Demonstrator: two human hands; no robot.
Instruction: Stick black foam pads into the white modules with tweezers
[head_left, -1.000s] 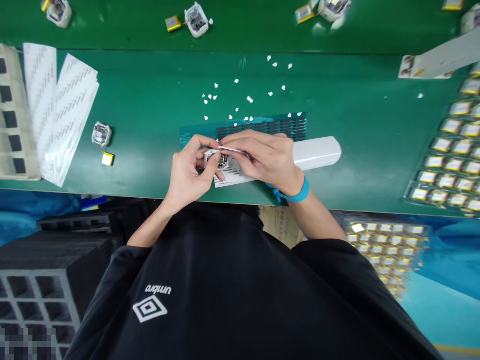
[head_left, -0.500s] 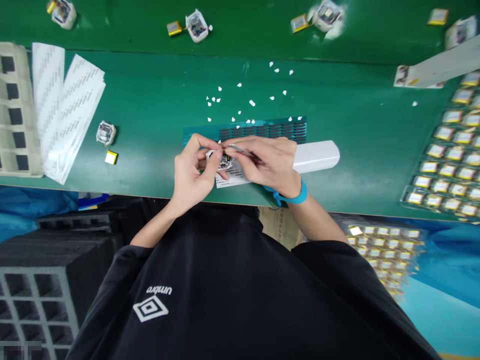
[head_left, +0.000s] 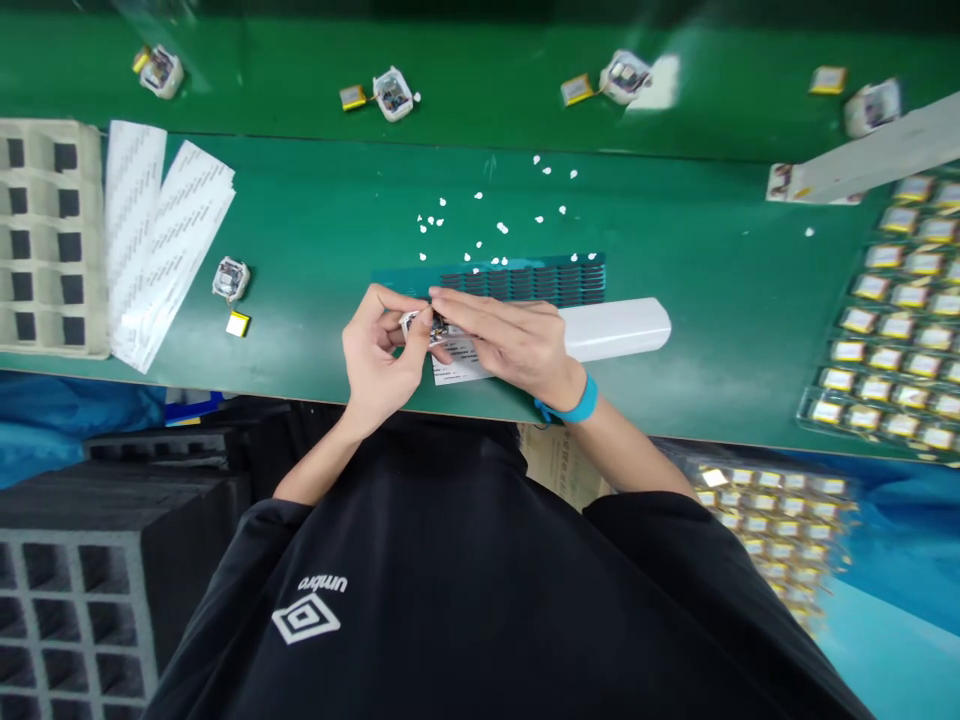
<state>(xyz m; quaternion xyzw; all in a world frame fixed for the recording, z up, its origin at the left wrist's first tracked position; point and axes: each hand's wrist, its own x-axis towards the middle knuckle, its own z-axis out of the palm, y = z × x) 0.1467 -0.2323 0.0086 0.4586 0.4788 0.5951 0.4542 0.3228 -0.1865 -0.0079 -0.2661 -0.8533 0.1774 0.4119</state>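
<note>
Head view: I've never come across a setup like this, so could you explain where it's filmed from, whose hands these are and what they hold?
There is no machine: a camera worn on a person's head looks down at their own two bare hands. The left hand holds a small white-rimmed unit with electronics inside. The fingertips of the right hand meet at it; whether they grip anything is hidden.

On the green table lie scattered white tabs, a slotted blue strip and a white sheet partly under the right hand. Toward the left are printed strips and another unit; at the far right, rows of yellow-edged pieces.
</note>
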